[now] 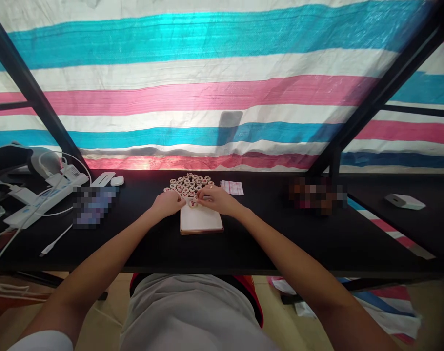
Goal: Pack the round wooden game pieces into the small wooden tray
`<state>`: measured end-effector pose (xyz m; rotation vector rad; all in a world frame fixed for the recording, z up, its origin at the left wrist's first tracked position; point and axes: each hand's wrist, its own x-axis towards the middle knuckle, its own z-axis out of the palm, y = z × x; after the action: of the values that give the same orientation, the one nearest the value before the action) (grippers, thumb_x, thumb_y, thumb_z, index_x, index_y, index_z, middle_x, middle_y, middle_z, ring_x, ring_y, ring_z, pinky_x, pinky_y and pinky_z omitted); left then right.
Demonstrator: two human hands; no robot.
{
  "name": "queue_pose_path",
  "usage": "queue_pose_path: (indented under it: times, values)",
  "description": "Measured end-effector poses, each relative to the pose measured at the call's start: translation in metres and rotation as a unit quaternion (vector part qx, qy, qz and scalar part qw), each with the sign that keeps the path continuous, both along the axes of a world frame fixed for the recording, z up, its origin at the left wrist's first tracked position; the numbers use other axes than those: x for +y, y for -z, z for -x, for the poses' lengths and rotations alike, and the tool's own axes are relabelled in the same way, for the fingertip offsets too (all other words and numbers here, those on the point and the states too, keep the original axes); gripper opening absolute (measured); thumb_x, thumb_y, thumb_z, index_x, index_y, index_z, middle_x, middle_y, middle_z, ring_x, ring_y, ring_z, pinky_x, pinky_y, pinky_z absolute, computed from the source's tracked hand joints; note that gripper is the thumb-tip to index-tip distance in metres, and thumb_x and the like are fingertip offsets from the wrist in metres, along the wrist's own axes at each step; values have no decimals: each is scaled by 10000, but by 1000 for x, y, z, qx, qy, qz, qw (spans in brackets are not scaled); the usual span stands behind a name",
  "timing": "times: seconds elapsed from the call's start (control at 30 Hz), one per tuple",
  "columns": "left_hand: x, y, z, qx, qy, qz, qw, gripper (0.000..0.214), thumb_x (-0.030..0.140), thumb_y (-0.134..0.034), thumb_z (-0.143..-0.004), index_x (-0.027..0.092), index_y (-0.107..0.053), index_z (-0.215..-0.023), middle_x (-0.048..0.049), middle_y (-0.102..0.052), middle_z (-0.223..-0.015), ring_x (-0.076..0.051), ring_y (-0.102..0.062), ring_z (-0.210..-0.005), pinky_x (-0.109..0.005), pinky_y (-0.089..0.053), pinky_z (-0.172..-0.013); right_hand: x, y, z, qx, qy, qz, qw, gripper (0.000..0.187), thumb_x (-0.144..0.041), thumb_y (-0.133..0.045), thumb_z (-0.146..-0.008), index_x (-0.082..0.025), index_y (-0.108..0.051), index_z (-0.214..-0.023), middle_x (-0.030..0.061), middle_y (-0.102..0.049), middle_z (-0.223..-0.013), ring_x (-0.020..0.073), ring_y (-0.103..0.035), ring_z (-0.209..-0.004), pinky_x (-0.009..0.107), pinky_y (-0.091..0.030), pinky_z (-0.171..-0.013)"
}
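Several round, pale xiangqi pieces with red and dark characters are bunched together on the black desk. In front of them lies a flat box with a white top and a brown edge. My left hand is closed at the left front of the bunch, its fingers curled; what they hold, if anything, is hidden. From the right, my right hand reaches in with its fingers pinched at a xiangqi piece over the far edge of the box. Both hands nearly meet there.
A checked paper card lies right of the pieces. On the left are a power strip with cables, a white earbud case and a blurred phone-like item. At right sit a blurred dark object and a white charger.
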<state>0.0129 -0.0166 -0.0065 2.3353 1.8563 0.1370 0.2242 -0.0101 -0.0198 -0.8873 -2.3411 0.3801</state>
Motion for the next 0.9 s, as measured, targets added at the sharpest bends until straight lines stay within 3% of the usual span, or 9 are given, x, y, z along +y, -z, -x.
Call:
queue_pose_path:
  times: [0.23, 0.47, 0.6, 0.73, 0.8, 0.9]
  values:
    - [-1, 1, 0, 5, 6, -12, 1000, 360, 375, -417, -799, 186, -572, -535, -54, -607, -597, -200, -577, -619, -270, -406, -576, 0, 13, 16, -52, -70, -28, 996, 118, -264, -583, -855, -192, -668, -816, 48, -693, -924, 180, -581, -889, 287, -454, -774]
    - [1, 2, 1, 13, 22, 1, 1000, 384, 408, -395, -831, 180, -619, -618, -62, -651, -681, -188, -592, -672, -243, -406, -594, 1, 14, 13, -99, -111, -95, 984, 258, -249, -468, -923, -221, -684, -1061, 42, -614, -1244, 201, -567, -1010, 352, -433, -906]
    - [0, 2, 2, 22, 40, -16, 999, 418, 443, -367, -853, 179, -608, -637, -74, -655, -732, -207, -596, -694, -263, -404, -597, -1, 13, 13, -125, -75, -79, 986, 314, -225, -431, -929, -243, -625, -1176, 43, -638, -1196, 203, -543, -1063, 349, -421, -928]
    - [-3, 0, 2, 16, 48, -61, 997, 379, 447, -384, -865, 186, -596, -692, -60, -641, -743, -218, -595, -750, -277, -414, -636, 0, 12, 11, -119, -40, -89, 988, 265, -254, -484, -902, -225, -647, -1110, 82, -609, -1210, 216, -540, -1054, 378, -392, -958]
    - [-4, -1, 3, -8, 89, -88, 992, 330, 435, -401, -870, 195, -598, -760, -45, -634, -795, -205, -589, -775, -280, -422, -674, 2, 12, 8, -106, 0, -84, 991, 266, -313, -533, -878, -209, -652, -1093, 107, -596, -1201, 236, -532, -1068, 395, -380, -965]
    - [-5, 1, 3, -46, 188, -109, 975, 307, 472, -483, -842, 211, -607, -945, -49, -603, -987, -211, -565, -921, -298, -419, -809, 6, 13, 2, -108, 47, -17, 993, 395, -407, -567, -847, -195, -604, -1178, 116, -625, -1067, 249, -554, -1007, 369, -433, -860]
